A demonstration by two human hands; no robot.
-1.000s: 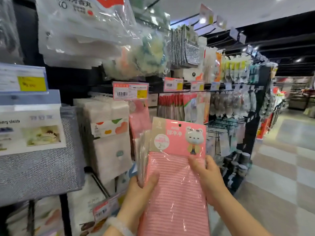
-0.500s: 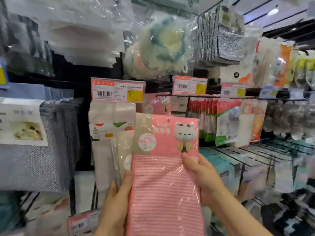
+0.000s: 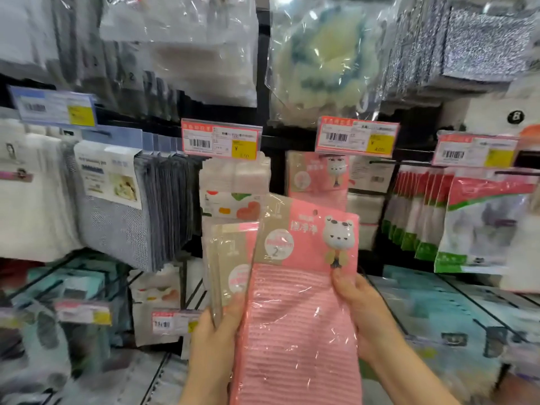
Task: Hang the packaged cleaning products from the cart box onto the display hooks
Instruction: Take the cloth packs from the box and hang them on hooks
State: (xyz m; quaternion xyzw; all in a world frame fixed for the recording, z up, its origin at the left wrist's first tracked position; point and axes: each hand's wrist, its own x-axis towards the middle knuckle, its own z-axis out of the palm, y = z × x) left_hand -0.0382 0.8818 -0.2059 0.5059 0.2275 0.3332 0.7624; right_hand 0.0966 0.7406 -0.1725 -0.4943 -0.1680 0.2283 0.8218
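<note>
I hold a stack of pink packaged cleaning cloths [image 3: 298, 317] upright in front of the display. The front pack has a pink and beige header card with a cartoon bear and a hang hole at its top. My left hand [image 3: 216, 331] grips the rear packs [image 3: 230, 264], which are fanned out to the left. My right hand [image 3: 362, 311] holds the front pack's right edge, thumb on its face. A matching pink pack [image 3: 318, 173] hangs on a hook behind, under a red price tag [image 3: 356, 135]. The cart box is out of view.
Hooks around carry other goods: grey mesh cloths [image 3: 122, 211] at left, white sponges [image 3: 233, 182] just left of the pink slot, red and green packs [image 3: 467, 217] at right, bath puffs [image 3: 327, 54] above. Wire shelves with teal boxes [image 3: 438, 311] lie below.
The view has swung left and closer to the shelf. The front pack has separated from the rear ones and tilted, its header now higher, just below the hanging pink pack.
</note>
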